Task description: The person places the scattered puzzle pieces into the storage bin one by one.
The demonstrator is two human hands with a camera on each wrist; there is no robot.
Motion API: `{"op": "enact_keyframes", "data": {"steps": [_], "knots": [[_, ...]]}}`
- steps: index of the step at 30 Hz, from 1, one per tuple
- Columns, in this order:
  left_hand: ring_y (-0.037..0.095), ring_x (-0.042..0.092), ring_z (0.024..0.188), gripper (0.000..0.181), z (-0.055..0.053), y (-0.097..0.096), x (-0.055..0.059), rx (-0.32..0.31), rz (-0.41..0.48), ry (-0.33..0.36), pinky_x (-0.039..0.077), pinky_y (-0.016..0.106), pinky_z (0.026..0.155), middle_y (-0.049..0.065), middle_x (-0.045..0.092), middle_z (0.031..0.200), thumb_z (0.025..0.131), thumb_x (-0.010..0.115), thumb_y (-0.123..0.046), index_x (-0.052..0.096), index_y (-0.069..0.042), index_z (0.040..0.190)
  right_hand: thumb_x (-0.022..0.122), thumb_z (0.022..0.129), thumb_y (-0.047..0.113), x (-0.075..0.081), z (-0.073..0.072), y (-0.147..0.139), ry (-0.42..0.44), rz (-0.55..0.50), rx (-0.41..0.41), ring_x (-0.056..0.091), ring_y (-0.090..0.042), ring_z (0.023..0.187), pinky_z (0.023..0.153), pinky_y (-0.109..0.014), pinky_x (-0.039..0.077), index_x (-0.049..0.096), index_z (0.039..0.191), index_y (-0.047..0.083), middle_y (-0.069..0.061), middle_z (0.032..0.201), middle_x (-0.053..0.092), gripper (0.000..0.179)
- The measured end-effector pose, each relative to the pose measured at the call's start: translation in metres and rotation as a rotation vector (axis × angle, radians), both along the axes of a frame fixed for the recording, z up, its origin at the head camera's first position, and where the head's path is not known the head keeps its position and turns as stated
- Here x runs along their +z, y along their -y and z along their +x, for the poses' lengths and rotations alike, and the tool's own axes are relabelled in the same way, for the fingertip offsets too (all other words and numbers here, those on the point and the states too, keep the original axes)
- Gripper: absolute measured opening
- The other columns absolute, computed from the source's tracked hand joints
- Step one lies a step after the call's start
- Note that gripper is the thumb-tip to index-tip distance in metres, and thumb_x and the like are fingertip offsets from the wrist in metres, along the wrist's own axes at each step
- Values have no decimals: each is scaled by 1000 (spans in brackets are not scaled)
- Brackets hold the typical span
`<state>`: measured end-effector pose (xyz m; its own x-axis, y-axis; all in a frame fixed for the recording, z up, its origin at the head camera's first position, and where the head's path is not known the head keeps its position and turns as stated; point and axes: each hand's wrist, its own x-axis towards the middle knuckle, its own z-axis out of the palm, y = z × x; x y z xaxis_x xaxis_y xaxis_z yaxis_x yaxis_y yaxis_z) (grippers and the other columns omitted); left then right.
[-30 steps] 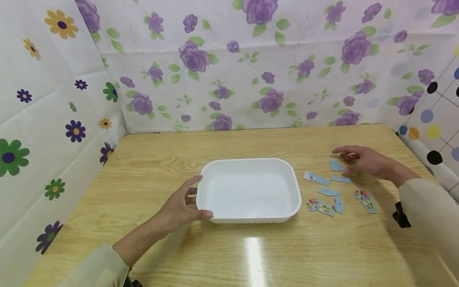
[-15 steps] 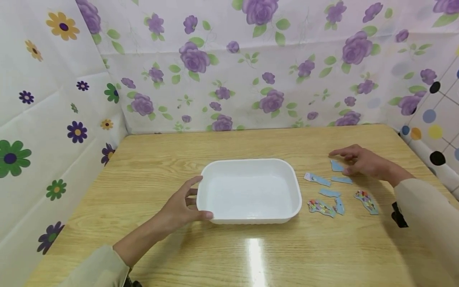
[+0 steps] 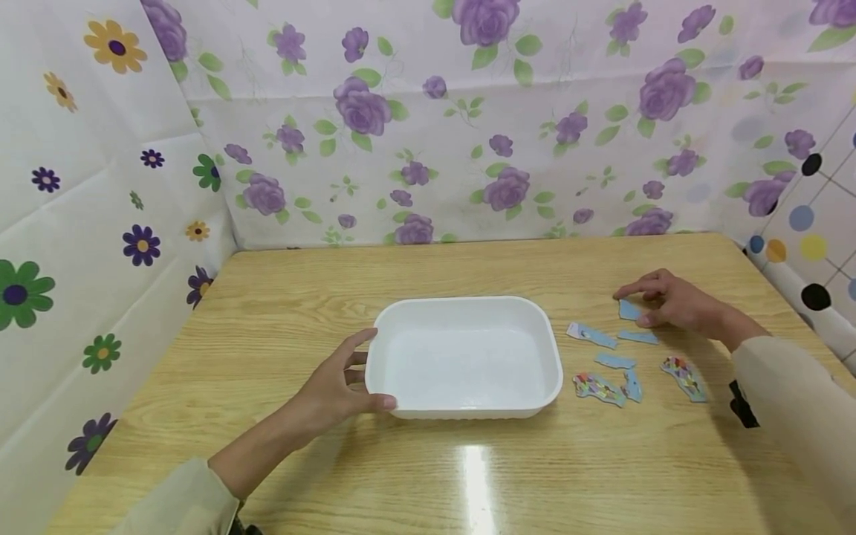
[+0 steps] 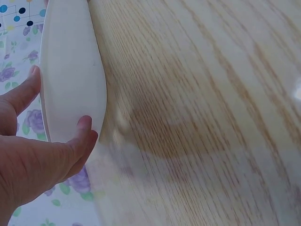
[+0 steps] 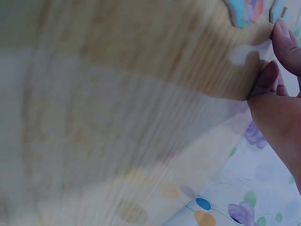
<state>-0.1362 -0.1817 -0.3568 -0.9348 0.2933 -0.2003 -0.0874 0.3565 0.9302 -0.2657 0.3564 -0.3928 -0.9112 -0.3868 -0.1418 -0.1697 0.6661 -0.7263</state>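
A white rectangular tray (image 3: 464, 357) stands on the wooden table in the head view. My left hand (image 3: 342, 380) grips its left end, thumb on the near rim and fingers spread along the side; the left wrist view shows this hand (image 4: 42, 150) against the tray's outer wall (image 4: 73, 70). To the tray's right, my right hand (image 3: 678, 303) holds a small light-blue puzzle piece (image 3: 628, 310) flat on the table, index fingertip at its far edge and thumb at its near edge. The right wrist view shows part of this hand (image 5: 277, 103), with the contact mostly hidden.
Several loose pieces lie close by: a blue strip (image 3: 637, 336), a white-ended strip (image 3: 591, 335), another blue strip (image 3: 615, 361), a small curved piece (image 3: 631, 386) and two colourful ones, left (image 3: 598, 388) and right (image 3: 683, 377). A floral sheet (image 3: 468, 148) hangs behind the table (image 3: 301, 275).
My right hand has shifted slightly left and its index finger has come down to the blue piece's far edge. The piece has moved a little right. The left hand and tray stay put.
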Motion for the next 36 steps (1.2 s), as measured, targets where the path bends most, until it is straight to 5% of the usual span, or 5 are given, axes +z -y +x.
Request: {"op": "enact_keyframes", "data": {"steps": [11, 18, 28, 32, 36], "knots": [[35, 50, 123, 107, 1, 0, 1, -7, 10, 5, 53, 41, 89, 19, 42, 139, 71, 87, -20, 18, -19, 153, 67, 90, 9, -12, 7, -4, -135, -16, -4, 36, -27, 104, 77, -14, 38, 55, 130, -4, -16, 123, 35, 44], [35, 50, 122, 106, 1, 0, 2, -9, -12, 0, 53, 42, 89, 18, 43, 138, 72, 87, -21, 18, -18, 153, 65, 91, 7, -17, 7, -5, -220, -14, 9, 32, -23, 92, 69, -23, 32, 57, 128, -4, -15, 117, 37, 40], [35, 51, 122, 106, 1, -1, 2, -6, 2, 10, 53, 42, 89, 19, 42, 139, 72, 87, -19, 19, -18, 153, 60, 95, 7, -16, 12, -4, -232, 31, -40, 41, -26, 101, 71, -20, 38, 62, 122, -2, -18, 122, 40, 29], [35, 51, 122, 106, 1, -1, 2, -8, 6, 14, 53, 42, 89, 20, 42, 139, 72, 86, -19, 18, -17, 153, 60, 96, 10, -11, 14, -6, -207, 48, -1, 44, -34, 110, 76, -16, 40, 60, 126, -3, -21, 129, 40, 32], [35, 51, 122, 106, 1, -1, 2, -4, 0, 5, 53, 42, 88, 19, 42, 139, 72, 87, -19, 19, -17, 153, 64, 92, 10, -5, 14, -10, -146, 54, 56, 41, -40, 120, 88, -27, 45, 53, 134, -3, -21, 138, 34, 45]]}}
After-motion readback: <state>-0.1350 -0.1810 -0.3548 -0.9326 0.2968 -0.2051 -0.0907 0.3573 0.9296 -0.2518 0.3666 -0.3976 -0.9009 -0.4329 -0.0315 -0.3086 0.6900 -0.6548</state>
